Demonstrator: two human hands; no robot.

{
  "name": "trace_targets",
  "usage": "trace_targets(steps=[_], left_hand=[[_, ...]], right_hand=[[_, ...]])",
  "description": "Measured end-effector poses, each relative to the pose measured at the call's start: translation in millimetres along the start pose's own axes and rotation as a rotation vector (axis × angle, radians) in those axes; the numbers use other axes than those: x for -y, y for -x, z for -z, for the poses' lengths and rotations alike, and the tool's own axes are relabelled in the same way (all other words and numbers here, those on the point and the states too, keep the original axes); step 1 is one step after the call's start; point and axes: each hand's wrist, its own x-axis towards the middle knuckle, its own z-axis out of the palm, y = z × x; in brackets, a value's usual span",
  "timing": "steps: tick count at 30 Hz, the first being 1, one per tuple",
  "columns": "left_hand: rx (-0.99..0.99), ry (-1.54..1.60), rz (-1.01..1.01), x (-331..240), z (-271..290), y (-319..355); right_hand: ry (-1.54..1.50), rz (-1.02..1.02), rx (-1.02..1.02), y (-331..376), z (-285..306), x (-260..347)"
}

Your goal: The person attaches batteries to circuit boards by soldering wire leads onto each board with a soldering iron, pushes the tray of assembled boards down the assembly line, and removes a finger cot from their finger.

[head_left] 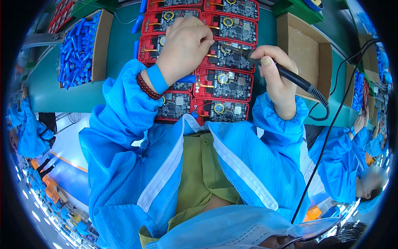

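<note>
The right hand point(278, 79) is closed around the black handle of a pen-shaped soldering iron point(296, 79), whose thin metal tip points to the left, toward the left hand point(186, 43). Under this tip there is a red plastic case with a dark circuit board point(234, 58); I cannot tell if the tip touches it. The left hand lies over the neighbouring red cases, its thumb and forefinger near each other beside the tip; whether they pinch something, I cannot tell. Just below the left hand, one blue cylindrical cell point(188, 79) shows next to the wrist. Further left of this hand, a brown cardboard box point(102, 45) is filled with many small blue cylinders point(74, 54). To the right of the right hand, a shallow brown carton point(304, 47) stands on the green worktop point(122, 41)
</note>
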Motion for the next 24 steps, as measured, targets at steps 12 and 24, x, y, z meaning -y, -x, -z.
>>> trace_targets(steps=[12, 24], left_hand=[[-0.010, -0.020, -0.008, 0.7, -1.5, 0.9], [0.009, -0.016, -0.032, 2.3, -0.9, 2.6]], right_hand=[[0.032, 0.106, -0.020, 2.2, 3.0, -2.0], [0.002, 0.042, -0.014, -2.5, 0.2, -5.0]])
